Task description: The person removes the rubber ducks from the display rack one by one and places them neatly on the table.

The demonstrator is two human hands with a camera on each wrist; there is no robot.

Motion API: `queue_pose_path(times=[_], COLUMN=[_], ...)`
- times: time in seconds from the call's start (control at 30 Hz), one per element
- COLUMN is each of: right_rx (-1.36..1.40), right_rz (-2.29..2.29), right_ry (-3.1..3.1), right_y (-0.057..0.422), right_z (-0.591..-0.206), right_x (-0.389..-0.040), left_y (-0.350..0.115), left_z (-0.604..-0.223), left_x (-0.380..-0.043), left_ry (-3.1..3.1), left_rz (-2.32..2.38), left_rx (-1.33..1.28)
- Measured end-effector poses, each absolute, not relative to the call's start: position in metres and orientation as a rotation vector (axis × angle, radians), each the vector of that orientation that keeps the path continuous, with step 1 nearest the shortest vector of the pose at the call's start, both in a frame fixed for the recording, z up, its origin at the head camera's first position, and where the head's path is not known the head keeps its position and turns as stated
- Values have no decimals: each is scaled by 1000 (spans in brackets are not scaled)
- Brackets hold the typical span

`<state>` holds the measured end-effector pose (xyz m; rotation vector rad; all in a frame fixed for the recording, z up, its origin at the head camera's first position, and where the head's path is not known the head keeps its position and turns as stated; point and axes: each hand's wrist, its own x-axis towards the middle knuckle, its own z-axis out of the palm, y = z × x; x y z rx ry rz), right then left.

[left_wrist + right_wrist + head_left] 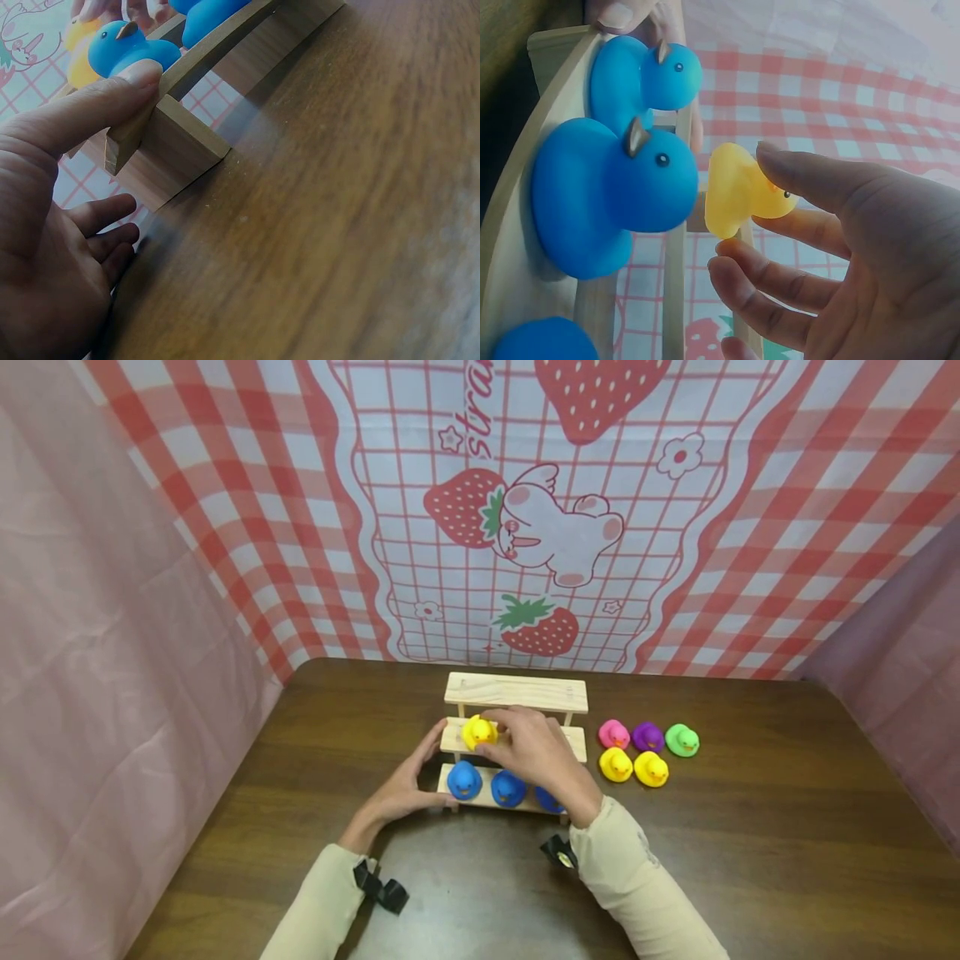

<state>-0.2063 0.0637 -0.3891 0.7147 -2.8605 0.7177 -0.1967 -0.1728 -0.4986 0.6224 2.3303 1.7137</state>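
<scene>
Here, the right hand (534,745) pinches a yellow duck (478,732) over the left part of the middle shelf of the three-tier wooden stand (517,692). The pinch is at the duck's head, the thumb on one side and the index finger on the other, while its rounded body sticks out past the fingertips towards the stand, base first. The remaining fingers are bent and spaced apart near the body. In the head view the duck's bill faces the person; whether its base meets the middle shelf, one cannot tell. The left hand (399,789) holds the stand by its left end, its thumb pressed on the end of the bottom shelf and a finger reaching to the end of the middle one; its other fingers curl loosely beside the stand's side support. Three blue ducks (507,789) sit in a row along the stand's bottom shelf, the rightmost partly hidden by the right hand. To the right of the stand, on the brown table (757,810), a pink duck (613,734), a purple duck (648,737) and a green duck (682,740) form a back row, with two more yellow ducks (651,770) just in front. Behind the stand hangs a checked cloth (645,560) printed with strawberries.
</scene>
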Motion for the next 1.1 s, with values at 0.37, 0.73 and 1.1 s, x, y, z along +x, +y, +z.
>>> queue_pose_path(times=[0.37,0.73,1.1], right_rx=[693,651,609], right_rz=[775,775,771], right_ry=[-2864,-2882,-2822], right_y=[80,103,132], right_z=[-383,-382,-383], right_x=[-199,-194,-190], left_y=[-173,-173,-172], left_z=[-499,-501,-502], left_x=[-197,-198,-200], left_ry=[2343,2364,2376], left_rz=[1723,1714,1718], left_rx=[640,639,672])
